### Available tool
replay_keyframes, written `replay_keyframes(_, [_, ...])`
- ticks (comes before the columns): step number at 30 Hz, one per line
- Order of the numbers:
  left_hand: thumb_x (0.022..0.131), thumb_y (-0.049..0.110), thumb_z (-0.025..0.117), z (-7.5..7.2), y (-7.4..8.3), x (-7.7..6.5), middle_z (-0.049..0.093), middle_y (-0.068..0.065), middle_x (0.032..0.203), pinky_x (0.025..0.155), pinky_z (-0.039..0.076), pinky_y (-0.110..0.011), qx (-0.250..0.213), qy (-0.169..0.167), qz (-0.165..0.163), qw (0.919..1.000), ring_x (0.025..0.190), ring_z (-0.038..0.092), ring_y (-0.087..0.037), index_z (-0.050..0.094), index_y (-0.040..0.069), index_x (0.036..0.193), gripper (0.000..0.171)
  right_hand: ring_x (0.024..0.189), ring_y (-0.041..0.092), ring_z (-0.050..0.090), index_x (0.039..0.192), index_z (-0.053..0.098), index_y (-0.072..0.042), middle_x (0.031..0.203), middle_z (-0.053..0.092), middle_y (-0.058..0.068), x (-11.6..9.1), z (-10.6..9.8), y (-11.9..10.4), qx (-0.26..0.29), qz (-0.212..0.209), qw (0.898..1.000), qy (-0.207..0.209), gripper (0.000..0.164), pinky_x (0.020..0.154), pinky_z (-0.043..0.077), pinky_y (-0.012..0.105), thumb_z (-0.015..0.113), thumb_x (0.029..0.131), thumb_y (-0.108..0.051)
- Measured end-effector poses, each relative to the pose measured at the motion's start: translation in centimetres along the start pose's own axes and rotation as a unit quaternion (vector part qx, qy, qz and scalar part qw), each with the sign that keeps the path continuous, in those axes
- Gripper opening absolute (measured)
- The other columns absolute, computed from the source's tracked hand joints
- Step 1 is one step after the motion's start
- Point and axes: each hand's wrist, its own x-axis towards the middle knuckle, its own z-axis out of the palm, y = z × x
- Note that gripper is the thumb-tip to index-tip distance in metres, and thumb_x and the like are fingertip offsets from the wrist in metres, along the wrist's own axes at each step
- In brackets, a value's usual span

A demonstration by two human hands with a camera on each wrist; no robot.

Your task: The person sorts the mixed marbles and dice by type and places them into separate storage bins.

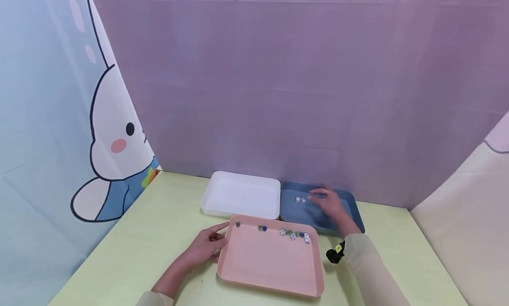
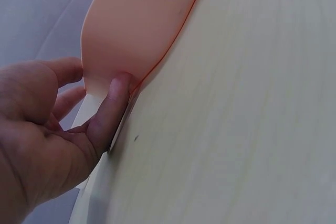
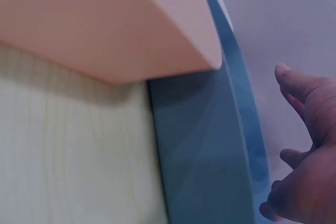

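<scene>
Head view: the pink tray [image 1: 272,268] lies just before the white tray [image 1: 240,195] and blue tray [image 1: 294,212], table [image 1: 131,253] spreading to either side, purple backdrop [image 1: 278,89] behind. The left hand's [image 1: 202,249] bent fingers grip the pink tray's left edge. The right hand's [image 1: 329,203] fingers stand parted over the blue tray beside two white dice [image 1: 303,200], nothing visible between them.

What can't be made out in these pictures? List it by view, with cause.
Head view: exact markings on the small white cubes in the blue rectangular tray, too small.
Left wrist view: the pink rectangular tray's contents, hidden by its wall.
Right wrist view: the blue tray's floor, hidden by its wall; part of the right hand, cut off by the edge.
</scene>
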Motion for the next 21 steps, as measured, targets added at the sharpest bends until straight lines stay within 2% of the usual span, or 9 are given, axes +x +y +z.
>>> replay_keyframes(10, [0.096,0.011,0.061,0.2,0.0,0.4,0.055,-0.018,0.106,0.061,0.058,-0.042,-0.006,-0.001,0.007,1.0,0.089,0.056,-0.026,0.042,0.011,0.148,0.055,0.143,0.044,0.009,0.121,0.066,-0.001,0.158,0.016,0.018,-1.2,0.3,-3.0,-0.004,-0.009,0.999,-0.031,0.042,0.105,0.03,0.061,0.073,0.089,-0.026])
replay_keyframes(15, [0.096,0.012,0.062,0.3,0.0,0.7,0.055,-0.018,0.105,0.062,0.058,-0.042,-0.006,0.001,0.013,0.9999,0.09,0.055,-0.027,0.043,0.012,0.147,0.055,0.142,0.044,0.011,0.117,0.068,-0.002,0.157,0.018,0.02,-1.7,0.4,-4.4,-0.019,-0.038,0.999,-0.033,0.038,0.105,0.029,0.063,0.074,0.088,-0.025])
replay_keyframes(21, [0.095,0.008,0.061,0.3,-0.1,0.2,0.056,-0.019,0.105,0.061,0.058,-0.042,-0.008,0.002,0.007,0.9999,0.089,0.056,-0.027,0.042,0.009,0.147,0.055,0.142,0.043,0.013,0.112,0.071,-0.006,0.156,0.02,0.021,-2.5,1.2,-5.4,-0.038,-0.065,0.995,-0.064,0.03,0.103,0.032,0.063,0.073,0.089,-0.025])
